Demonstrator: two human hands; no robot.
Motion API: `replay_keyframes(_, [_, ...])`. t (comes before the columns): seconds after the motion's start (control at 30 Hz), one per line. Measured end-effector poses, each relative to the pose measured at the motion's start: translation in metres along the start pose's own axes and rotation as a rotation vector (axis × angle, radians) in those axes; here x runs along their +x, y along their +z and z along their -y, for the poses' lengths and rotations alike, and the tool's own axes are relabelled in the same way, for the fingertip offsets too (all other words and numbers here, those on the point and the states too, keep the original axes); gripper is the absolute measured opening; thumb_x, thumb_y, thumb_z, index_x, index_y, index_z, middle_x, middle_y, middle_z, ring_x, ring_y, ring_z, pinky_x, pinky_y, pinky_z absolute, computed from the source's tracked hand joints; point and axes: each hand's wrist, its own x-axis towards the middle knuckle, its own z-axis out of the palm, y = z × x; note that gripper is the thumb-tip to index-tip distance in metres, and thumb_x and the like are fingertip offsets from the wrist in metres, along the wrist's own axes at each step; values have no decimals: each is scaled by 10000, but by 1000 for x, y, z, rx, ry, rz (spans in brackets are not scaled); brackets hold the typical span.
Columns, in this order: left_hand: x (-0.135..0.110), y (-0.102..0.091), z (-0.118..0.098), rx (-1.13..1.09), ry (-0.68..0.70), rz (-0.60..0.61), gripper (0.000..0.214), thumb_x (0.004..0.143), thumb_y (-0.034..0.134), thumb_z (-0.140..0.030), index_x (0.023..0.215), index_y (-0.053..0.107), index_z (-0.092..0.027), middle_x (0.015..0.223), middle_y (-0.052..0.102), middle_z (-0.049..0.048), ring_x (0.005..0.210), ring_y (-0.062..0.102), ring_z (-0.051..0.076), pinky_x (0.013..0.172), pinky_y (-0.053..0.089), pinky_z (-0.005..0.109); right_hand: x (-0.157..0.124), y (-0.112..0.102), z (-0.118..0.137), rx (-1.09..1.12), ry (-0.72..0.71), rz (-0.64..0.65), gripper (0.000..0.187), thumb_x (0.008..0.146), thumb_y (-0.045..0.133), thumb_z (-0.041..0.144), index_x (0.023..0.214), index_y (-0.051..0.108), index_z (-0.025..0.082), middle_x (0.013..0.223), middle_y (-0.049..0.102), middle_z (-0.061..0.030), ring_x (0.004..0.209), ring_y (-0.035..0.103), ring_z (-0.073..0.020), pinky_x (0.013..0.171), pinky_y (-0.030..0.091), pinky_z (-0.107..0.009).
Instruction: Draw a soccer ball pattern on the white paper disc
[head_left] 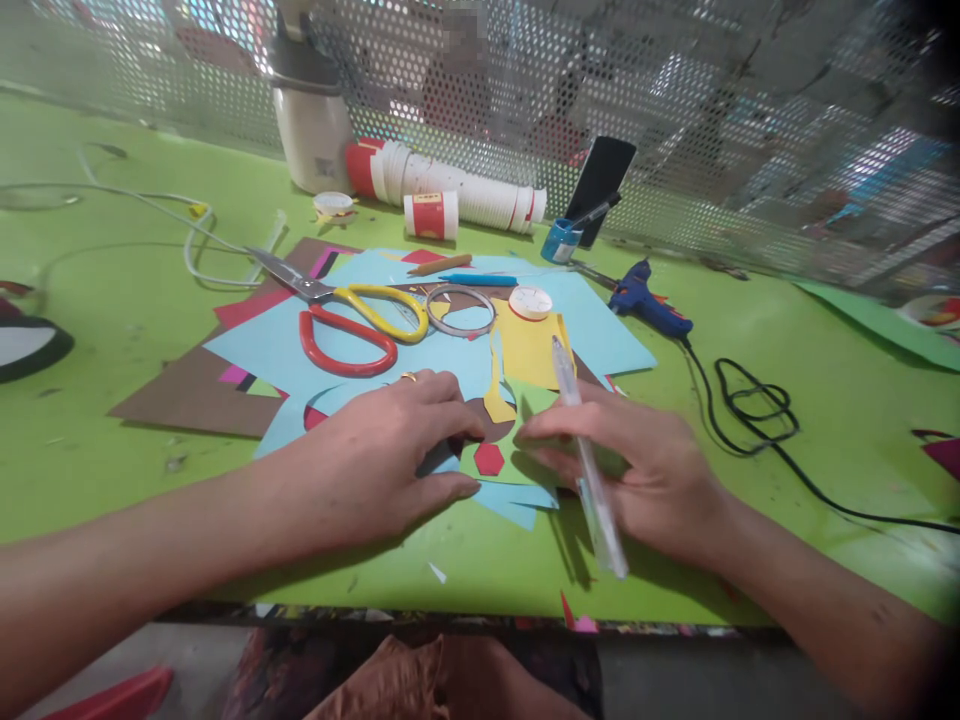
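Hexagon of red paper [490, 460] lies on a light-green paper piece [529, 472] between the 2 hands; nothing visible fixes it, so a brushing fingertip could knock it askew. The left hand [401, 450] rests palm down at the green piece's left, thumb and index finger spread apart, the remaining fingers bent over the layered paper. The right hand [649, 465] keeps index finger and thumb close together at the opposite side; whether they pinch the paper, I cannot tell. A clear-barrelled pen [589, 470] slants across that hand, and a loosened hold could let it drop and mark the sheets. Just beyond, a yellow paper cut-out [499, 407] seems thin enough to tear if the right hand snags it. Farther off lie scissors [324, 292] with 1 red and 1 yellow handle, a blue glue gun [651, 302], then stacked paper cups [465, 188].
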Motion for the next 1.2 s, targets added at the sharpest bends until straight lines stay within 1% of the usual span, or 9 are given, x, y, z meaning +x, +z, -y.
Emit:
replay_keyframes(0.13, [-2,1,2,-11,-5,8,258,898,610,-277,1152,653,-265,1028,588,38,938,582,221,812,453,359,-5,2,0,103,13,135,151,927,611,117,1061,644,180,944,689,-71,886,607,-189,740,525,-317])
replay_keyframes(0.27, [-1,1,3,-22,-12,6,254,899,613,-297,1150,653,-286,1009,583,35,923,577,224,800,449,360,-8,3,0,108,-11,183,151,938,593,113,1064,625,191,985,687,-68,930,571,-193,770,515,-330])
replay_keyframes(0.43, [-1,1,2,-22,-3,-3,253,903,614,-290,1154,643,-298,996,584,26,915,576,215,785,444,346,-8,3,1,102,-42,184,138,943,582,106,1060,618,169,994,699,-76,918,551,-195,760,514,-331])
replay_keyframes(0.6, [-2,4,5,-15,19,-31,258,907,603,-293,1163,636,-285,1008,588,35,912,578,209,777,447,341,-10,3,1,84,-58,173,132,942,581,108,1050,615,175,1023,713,-75,942,558,-205,822,524,-367])
replay_keyframes(0.7, [-2,4,5,-10,22,-33,255,910,595,-294,1162,634,-288,1014,592,36,898,574,211,779,450,349,-11,3,1,91,-62,177,142,946,569,107,1059,614,181,1032,711,-75,943,556,-208,817,525,-368])
replay_keyframes(0.9, [-3,2,3,29,20,-33,212,908,613,-310,1115,608,-264,1024,593,37,924,578,213,774,455,339,-8,4,0,72,-88,188,131,934,565,73,1018,631,148,955,698,-76,877,519,-189,792,494,-338])
replay_keyframes(0.97, [-6,1,3,75,56,-36,189,939,568,-321,1112,610,-258,1012,594,43,893,572,206,746,452,334,-7,3,0,62,-103,209,136,921,562,47,998,638,130,924,689,-81,857,506,-186,776,482,-330])
replay_keyframes(1.07, [-11,1,1,211,178,-64,190,980,484,-315,1011,658,-244,958,611,55,823,552,202,671,428,330,-6,1,1,49,-106,249,150,909,557,29,987,647,122,916,686,-93,851,505,-197,749,471,-338])
replay_keyframes(1.2, [-16,2,0,362,317,-99,213,966,469,-188,966,680,-214,914,644,69,810,540,211,660,429,343,-6,0,0,54,-94,257,140,920,564,49,999,641,135,969,696,-100,878,526,-204,766,479,-346])
